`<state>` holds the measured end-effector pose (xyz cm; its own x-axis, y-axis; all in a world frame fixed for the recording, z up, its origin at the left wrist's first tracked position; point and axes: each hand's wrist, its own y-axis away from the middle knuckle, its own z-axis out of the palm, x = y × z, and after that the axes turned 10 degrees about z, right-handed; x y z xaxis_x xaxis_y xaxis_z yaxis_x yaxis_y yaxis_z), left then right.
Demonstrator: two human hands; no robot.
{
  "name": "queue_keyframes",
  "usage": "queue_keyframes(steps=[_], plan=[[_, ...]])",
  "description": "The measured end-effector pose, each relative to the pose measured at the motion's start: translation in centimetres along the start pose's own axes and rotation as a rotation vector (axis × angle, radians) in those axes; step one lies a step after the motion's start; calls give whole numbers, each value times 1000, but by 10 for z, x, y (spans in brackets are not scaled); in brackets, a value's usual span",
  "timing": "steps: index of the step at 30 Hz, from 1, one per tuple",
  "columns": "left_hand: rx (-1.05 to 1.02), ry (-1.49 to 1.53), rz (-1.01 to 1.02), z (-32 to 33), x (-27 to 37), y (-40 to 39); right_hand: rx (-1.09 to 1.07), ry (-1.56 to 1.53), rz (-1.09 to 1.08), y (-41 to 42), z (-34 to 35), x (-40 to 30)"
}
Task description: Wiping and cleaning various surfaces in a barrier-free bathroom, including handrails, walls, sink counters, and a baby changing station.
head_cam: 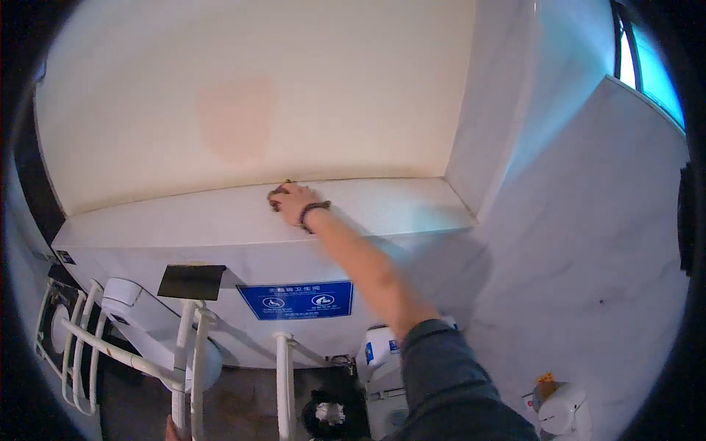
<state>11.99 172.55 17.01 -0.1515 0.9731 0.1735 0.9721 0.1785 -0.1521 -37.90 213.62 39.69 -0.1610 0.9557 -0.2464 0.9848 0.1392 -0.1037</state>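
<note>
My right hand (296,204) reaches far forward onto a white ledge (386,204) beneath a cream wall panel. Its fingers press down over a small crumpled dark brown cloth (274,199), mostly covered by the hand. A dark beaded bracelet (309,212) circles the wrist, and a dark sleeve (452,375) covers the upper arm. At the bottom edge, only a sliver of my left hand (171,429) shows, against a white grab bar (180,358); it appears to hold the bar, and the rest is out of view.
Below the ledge are a blue restroom sign (298,301), a white urinal (146,320), more white rails (284,380) and a black-lined bin (330,413). A white toilet (386,380) sits partly behind my arm. A paper dispenser (562,410) is on the right wall, below a window (651,71).
</note>
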Motion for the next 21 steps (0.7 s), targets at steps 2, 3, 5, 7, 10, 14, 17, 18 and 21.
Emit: queue_keyframes(steps=[2,3,5,7,10,14,17,18,21], plan=[[381,-1,389,-12,21,-8,158,-69,-282,-6,-3,73],[386,3,386,-7,16,-7,168,-34,-25,-7,-11,131],[56,-11,74,1,-6,9,358,149,205,14,-37,230],[32,19,101,4,-1,-13,160,166,493,40,-83,355],[70,10,129,-1,4,-8,329,148,583,29,-67,342],[-2,19,63,-5,3,-3,304,441,355,-5,-23,195],[-61,67,-4,-21,17,-1,185,-25,-276,-1,0,89],[-72,89,-59,-29,23,2,178,-34,-277,22,-2,77],[-48,278,-54,-35,37,-4,221,95,-189,69,-28,92]])
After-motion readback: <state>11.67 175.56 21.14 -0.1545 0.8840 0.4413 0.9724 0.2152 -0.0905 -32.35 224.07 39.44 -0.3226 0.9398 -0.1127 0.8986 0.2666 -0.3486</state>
